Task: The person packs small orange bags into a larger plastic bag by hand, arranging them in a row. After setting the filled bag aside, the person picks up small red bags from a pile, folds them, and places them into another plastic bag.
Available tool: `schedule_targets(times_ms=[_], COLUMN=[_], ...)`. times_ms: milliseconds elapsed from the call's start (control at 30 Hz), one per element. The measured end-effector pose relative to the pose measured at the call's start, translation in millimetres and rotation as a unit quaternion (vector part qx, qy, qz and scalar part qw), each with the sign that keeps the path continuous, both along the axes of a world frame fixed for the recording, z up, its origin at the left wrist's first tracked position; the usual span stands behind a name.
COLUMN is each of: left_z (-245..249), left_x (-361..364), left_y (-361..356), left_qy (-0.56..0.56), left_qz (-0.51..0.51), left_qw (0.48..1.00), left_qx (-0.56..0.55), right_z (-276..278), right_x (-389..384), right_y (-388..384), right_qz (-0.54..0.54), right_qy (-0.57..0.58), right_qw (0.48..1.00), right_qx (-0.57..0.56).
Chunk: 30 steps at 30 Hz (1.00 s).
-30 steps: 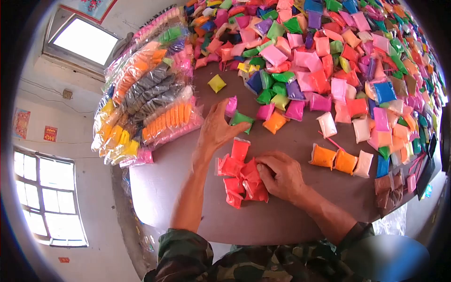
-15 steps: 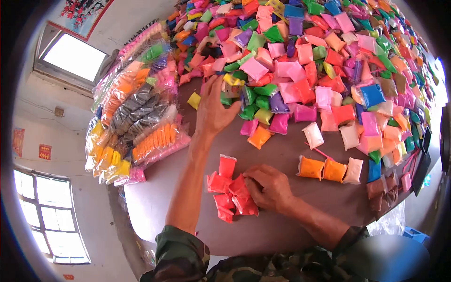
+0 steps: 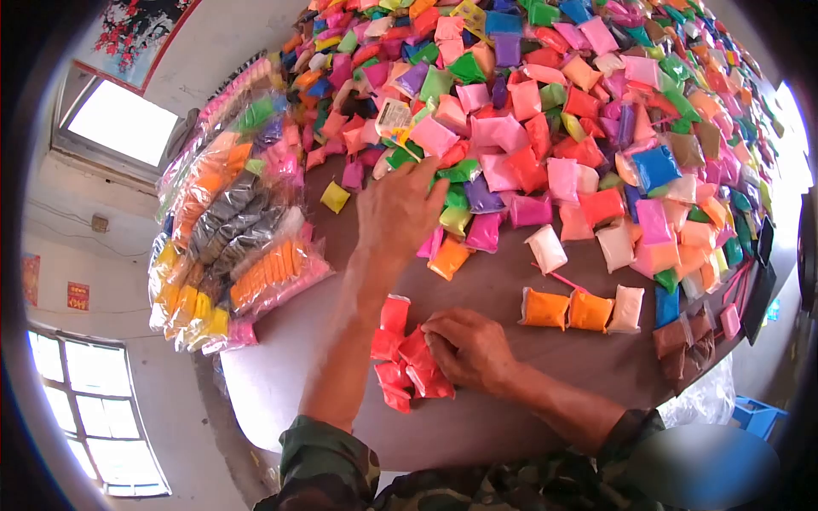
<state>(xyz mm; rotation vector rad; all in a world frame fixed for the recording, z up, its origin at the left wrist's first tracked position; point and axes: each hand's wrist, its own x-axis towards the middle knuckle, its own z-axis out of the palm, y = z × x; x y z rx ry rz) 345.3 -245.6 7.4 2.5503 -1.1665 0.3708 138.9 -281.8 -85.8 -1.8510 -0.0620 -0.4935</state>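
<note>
Red packets (image 3: pixel 392 349) lie bunched on the brown table near its front. My right hand (image 3: pixel 467 347) is closed at the right side of this bunch, its fingertips pinching the edge of a red packet. Farther forward, my left hand (image 3: pixel 400 209) reaches with spread fingers to the near edge of the big heap of coloured packets (image 3: pixel 520 162); its fingertips partly cover green packets. A yellow packet (image 3: pixel 335 197) lies left of this hand. Just beyond the fingers is a packet with a white label (image 3: pixel 394 117).
Clear bags of coloured packets (image 3: pixel 247 213) are stacked on the left. Two orange packets (image 3: pixel 566 309) and a pale pink one (image 3: pixel 626 309) form a row at right, with brown packets (image 3: pixel 684 345) near the right edge. A blue container (image 3: pixel 757 417) stands below.
The view has shifted slightly. My left hand has drawn back a little from the heap, and the labelled packet near it now shows more. My right hand stays at the red packets.
</note>
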Motion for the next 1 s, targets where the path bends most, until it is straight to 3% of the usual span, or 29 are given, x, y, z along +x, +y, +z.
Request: schedule_targets(times_ms=[100, 133, 233, 400, 500, 533, 767, 867, 967, 1000], left_z=[-12, -19, -28, -30, -27, -17, -2, 4, 0, -8], left_x=[11, 19, 45, 65, 71, 64, 70, 48, 17, 18], left_y=[-22, -25, -14, 10, 18, 16, 27, 20, -4, -9], left_qy=[-0.08, -0.051, 0.014, 0.054, 0.191, 0.146, 0.145, 0.207, 0.172, 0.114], left_qz=[-0.016, 0.004, -0.035, 0.06, 0.064, 0.062, 0.145, 0.067, -0.02, -0.028], left_qw=[0.996, 0.997, 0.999, 0.987, 0.955, 0.961, 0.933, 0.928, 0.976, 0.988], left_qx=[0.04, 0.058, -0.026, -0.138, -0.218, -0.226, -0.294, -0.302, -0.132, -0.1], right_z=[-2, -2, -7, -3, -2, -2, -2, -3, -5, -3], right_x=[0, 0, -1, -3, -3, -3, -1, 0, 0, -1], right_y=[-1, -1, -1, -2, -2, -2, -4, -4, -1, -2], right_qz=[0.003, 0.004, 0.017, 0.019, 0.019, 0.018, 0.023, 0.025, 0.025, 0.026], right_qy=[-0.007, -0.012, -0.001, 0.004, 0.001, -0.004, 0.006, 0.001, -0.006, -0.005], right_qw=[1.0, 1.0, 1.0, 1.0, 1.0, 1.0, 1.0, 1.0, 1.0, 1.0], right_qx=[0.006, 0.01, 0.017, 0.021, 0.022, 0.021, 0.0, 0.008, 0.017, 0.017])
